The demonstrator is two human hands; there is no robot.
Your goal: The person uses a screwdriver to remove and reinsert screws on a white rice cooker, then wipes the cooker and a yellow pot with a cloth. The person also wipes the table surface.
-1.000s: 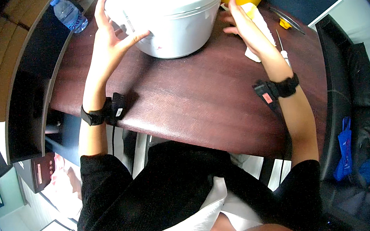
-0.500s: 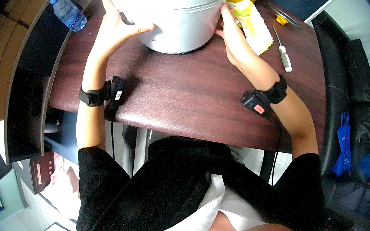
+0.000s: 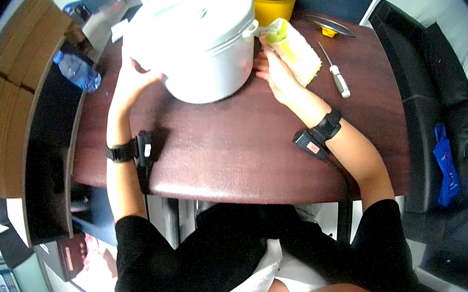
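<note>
A large white lidded pot (image 3: 206, 62) stands on the brown table, with a round knob on its lid and a small loop handle at its right. My left hand (image 3: 135, 79) grips the pot's left side, the thumb across the front and the other fingers partly hidden along the wall. To the right of the pot is my right hand (image 3: 277, 73), its fingers spread and slightly bent close to the wall. Whether those fingertips touch the pot I cannot tell. Beside that hand lies a yellow-and-white fluffy cloth (image 3: 302, 56).
Behind the cloth stands a yellow pot (image 3: 275, 9) with a dark inside. A dark lid with a yellow knob (image 3: 329, 30) and a screwdriver (image 3: 340, 81) lie at the right. A water bottle (image 3: 79, 71) is at the left edge, by cardboard boxes (image 3: 2, 116). A black sofa (image 3: 422, 105) borders the right.
The view has shifted, showing more of the table's far side. The pot has turned, its small red mark moving from front to right. My right hand's fingers have spread.
</note>
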